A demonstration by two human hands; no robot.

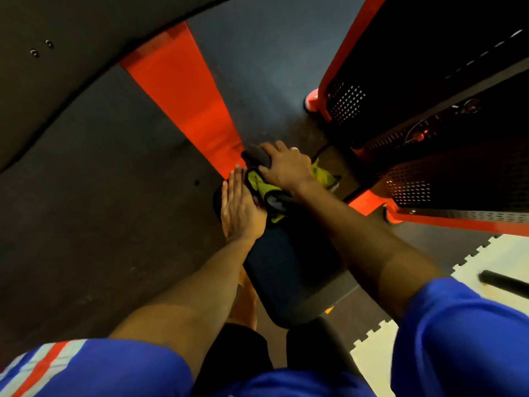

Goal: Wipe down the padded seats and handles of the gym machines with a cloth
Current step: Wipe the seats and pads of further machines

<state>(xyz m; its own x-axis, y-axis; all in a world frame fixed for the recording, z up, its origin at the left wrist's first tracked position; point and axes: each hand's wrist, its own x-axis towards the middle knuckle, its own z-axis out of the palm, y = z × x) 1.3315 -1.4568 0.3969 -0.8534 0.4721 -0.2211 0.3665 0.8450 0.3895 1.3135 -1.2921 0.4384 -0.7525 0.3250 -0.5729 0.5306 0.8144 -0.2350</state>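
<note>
Head view shows the yellow-green and grey microfibre cloth (pixel 257 185) bunched at the far end of the dark padded seat (pixel 286 267), the right hand (pixel 286 167) curled over it, and the left hand (pixel 239 210) flat, fingers straight together, touching its left edge, just beside the orange machine frame (pixel 186 90).

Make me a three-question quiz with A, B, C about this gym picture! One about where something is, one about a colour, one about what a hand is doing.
1. Where is the cloth?
A) under the right hand
B) in a bucket
C) over a shoulder

2. What colour is the slanted frame beam?
A) blue
B) orange-red
C) white

3. How is the left hand?
A) a fist
B) flat, fingers straight
C) holding a bottle

Answers:
1 A, the yellow-green cloth peeks out beneath that hand.
2 B, the beam is plainly orange-red.
3 B, its fingers lie straight beside the cloth.
</note>
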